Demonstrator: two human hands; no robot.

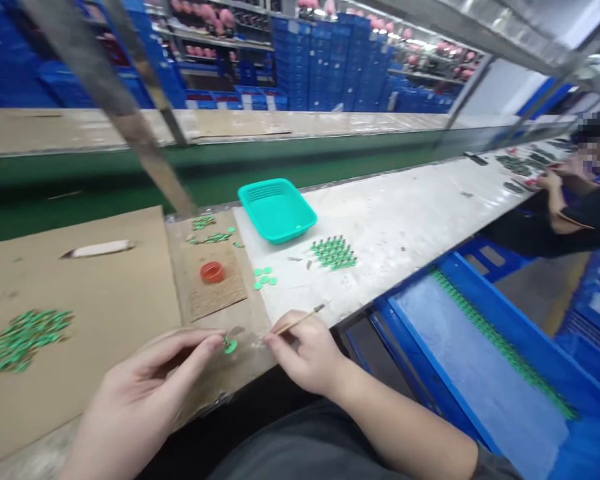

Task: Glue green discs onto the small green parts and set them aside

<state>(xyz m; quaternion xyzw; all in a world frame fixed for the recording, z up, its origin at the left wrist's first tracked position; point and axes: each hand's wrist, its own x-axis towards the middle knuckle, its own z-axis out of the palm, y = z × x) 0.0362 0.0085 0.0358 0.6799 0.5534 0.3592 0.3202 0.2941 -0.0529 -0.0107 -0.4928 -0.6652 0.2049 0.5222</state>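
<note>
Now the left hand (150, 380), finger and thumb closed, pinches a small green disc (231, 347) above tan cardboard (210, 381); the right hand (307, 353) curls round a thin wooden stick (299, 321). A light, steady pinch should serve best.

Exposure OK, bright overall, cool white, fairly diffuse; looks overhead, exact source can't be told. White tabletop (405, 207) runs brightest in the work zone, near-washed toward the middle. Sheen streaks along the back ledge (360, 121). Green panel (220, 160) under it sits dim with a dark shadow band; dark clothing (280, 443) goes near black. Soft shade on the board beside the left hand (145, 387). Whole frame soft: smear on the rear shelves and blue crates (325, 67), mild blur on small green pieces (30, 337). Wide-angle stretch at the edges, metal post (100, 80) leaning hard. Pixelated patch on co-worker (575, 207), far right.
</note>
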